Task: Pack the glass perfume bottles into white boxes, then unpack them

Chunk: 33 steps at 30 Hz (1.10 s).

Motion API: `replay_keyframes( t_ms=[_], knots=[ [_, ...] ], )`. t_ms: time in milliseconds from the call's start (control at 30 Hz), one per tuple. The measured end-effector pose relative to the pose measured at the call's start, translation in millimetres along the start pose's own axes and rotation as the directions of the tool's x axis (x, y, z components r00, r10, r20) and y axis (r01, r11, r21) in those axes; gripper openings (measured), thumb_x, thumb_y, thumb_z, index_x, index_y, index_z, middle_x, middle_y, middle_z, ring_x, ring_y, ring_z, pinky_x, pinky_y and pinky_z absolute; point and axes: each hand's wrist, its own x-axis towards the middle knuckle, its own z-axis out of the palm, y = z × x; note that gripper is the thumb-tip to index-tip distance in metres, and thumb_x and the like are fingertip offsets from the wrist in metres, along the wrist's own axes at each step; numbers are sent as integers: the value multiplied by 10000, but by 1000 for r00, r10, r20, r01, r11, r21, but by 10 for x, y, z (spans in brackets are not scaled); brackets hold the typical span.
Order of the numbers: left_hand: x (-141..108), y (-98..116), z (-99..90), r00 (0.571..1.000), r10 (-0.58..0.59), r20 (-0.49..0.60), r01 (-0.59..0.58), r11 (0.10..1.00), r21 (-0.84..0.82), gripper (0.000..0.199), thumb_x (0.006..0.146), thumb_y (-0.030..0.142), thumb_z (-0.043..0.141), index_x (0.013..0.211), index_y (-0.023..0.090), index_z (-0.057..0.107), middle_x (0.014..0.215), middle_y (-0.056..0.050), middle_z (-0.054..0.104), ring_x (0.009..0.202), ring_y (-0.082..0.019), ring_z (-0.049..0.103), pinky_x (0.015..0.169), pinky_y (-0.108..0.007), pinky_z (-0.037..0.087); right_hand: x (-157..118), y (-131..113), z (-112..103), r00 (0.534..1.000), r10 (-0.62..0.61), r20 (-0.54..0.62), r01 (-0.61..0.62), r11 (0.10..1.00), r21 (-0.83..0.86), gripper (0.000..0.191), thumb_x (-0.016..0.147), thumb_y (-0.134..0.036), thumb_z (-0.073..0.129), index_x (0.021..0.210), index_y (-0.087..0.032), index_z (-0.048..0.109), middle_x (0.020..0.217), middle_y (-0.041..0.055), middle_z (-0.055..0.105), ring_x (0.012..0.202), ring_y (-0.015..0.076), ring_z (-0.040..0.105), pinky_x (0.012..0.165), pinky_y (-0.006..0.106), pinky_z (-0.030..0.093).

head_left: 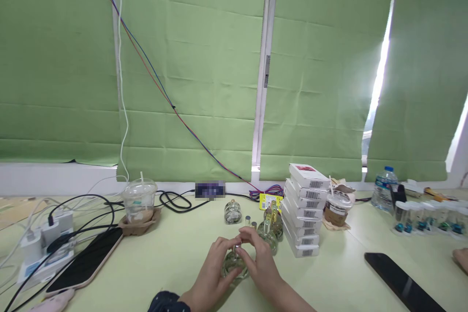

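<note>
Close to the table's front, a small round glass bottle (231,263) stands between my two hands. My left hand (215,268) wraps round its left side, with the thumb low on the glass and the fingertips near the neck. My right hand (260,261) comes from the right, its thumb and fingers pinching the silvery top (237,247). Just behind my right hand are more glass bottles (268,239), some with yellowish necks, and small caps (247,220). Another round glass bottle with a stopper (233,213) stands farther back.
White boxes (305,224) are stacked right of the bottles. Cups (139,202), a water bottle (383,189) and small clear containers (420,222) stand around. Phones (87,261) lie on both sides, with chargers and cables at left. At the right edge, part of another person's hand (461,257) shows.
</note>
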Motion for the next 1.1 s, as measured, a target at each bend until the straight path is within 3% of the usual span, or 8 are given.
replay_keyframes(
  t_ms=[400,600,733,833,933,1000,1100],
  knots=[
    [2,62,-34,999,-27,42,27,1000,-3,385,866,213,626,1220,329,531,1121,-49,591,1069,-257,534,927,-415,465,-48,2,-5,995,24,99,-14,995,-95,176,845,-116,493,987,-205,547,959,56,660,908,213,620,810,330,482],
    [-22,-45,1,1000,16,23,-16,1000,-2,535,806,72,594,1261,328,480,1117,-51,576,1048,-257,544,929,-443,465,-72,-48,-42,964,163,208,-163,986,-17,592,609,21,592,1141,-217,487,1036,28,635,942,199,600,861,309,467],
    [-49,-154,50,1000,-10,-27,10,1000,5,776,664,97,735,1316,329,383,1166,-55,547,1080,-286,537,965,-494,435,-62,-51,-72,955,164,247,-158,986,-41,652,605,23,544,1202,-232,479,1102,37,640,1002,213,602,890,317,464],
    [-70,-231,87,993,-114,-25,113,993,-12,1064,515,84,820,1390,329,267,1190,-56,518,1139,-316,507,1010,-542,391,-38,-78,-107,951,154,266,-109,978,-179,687,619,29,513,1250,-239,470,1174,53,639,1042,228,603,899,325,457],
    [-79,-308,90,985,-171,-5,171,985,-38,1140,524,151,852,1442,310,194,1241,-80,486,1197,-323,475,1047,-571,346,6,-122,-169,952,150,267,-31,915,-402,646,640,25,547,1222,-251,495,1135,49,667,1015,247,612,862,333,446],
    [-62,-350,57,986,-166,7,167,985,-51,1060,609,235,828,1455,297,193,1279,-105,476,1220,-323,466,1050,-573,345,47,-148,-223,952,163,258,6,835,-550,559,643,18,592,1126,-260,538,1053,34,695,983,262,613,816,334,430],
    [10,-380,-49,992,-119,30,119,993,24,698,828,323,647,1430,297,294,1328,-115,478,1255,-290,458,1060,-522,364,112,-162,-296,951,201,234,23,710,-704,447,653,-4,659,1014,-251,567,983,36,718,964,287,608,777,347,403]
  ],
)
